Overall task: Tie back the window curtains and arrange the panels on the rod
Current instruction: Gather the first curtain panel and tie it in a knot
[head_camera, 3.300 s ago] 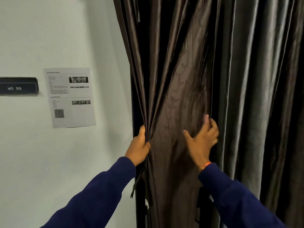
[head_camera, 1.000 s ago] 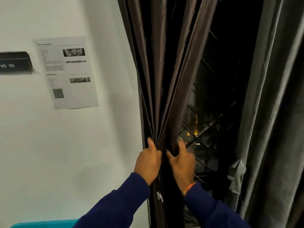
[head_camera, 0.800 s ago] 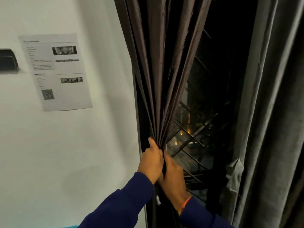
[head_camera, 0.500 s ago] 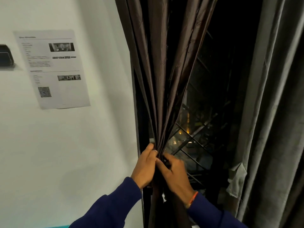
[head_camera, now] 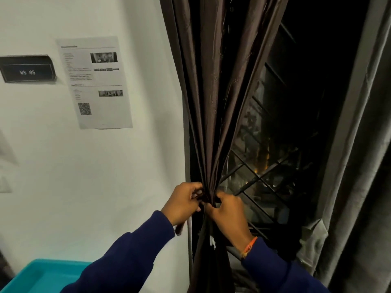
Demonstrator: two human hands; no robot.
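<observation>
The brown curtain (head_camera: 213,106) hangs at the left edge of the window (head_camera: 281,144), beside the wall (head_camera: 105,176), and it is gathered into one narrow bundle at about waist height. Both hands meet at this pinch point: the left hand (head_camera: 183,203) is clenched around the bundle from the wall side, with a dark strip, probably the tie (head_camera: 180,227), hanging out below its palm, and the right hand (head_camera: 229,214) is closed on the folds from the window side, fingers tucked into the cloth. The grey curtain (head_camera: 355,166) hangs loose on the right, well apart, not yet tied. I judge the step is fastening the tie around the gathered panel. The risk is that the smooth fabric slips when one hand lets go to pull the strip, so the folds spread open again. The tie's end could also drop out of the left hand, as only a short part is held. A hard downward pull may strain the top; the rod is out of view.
</observation>
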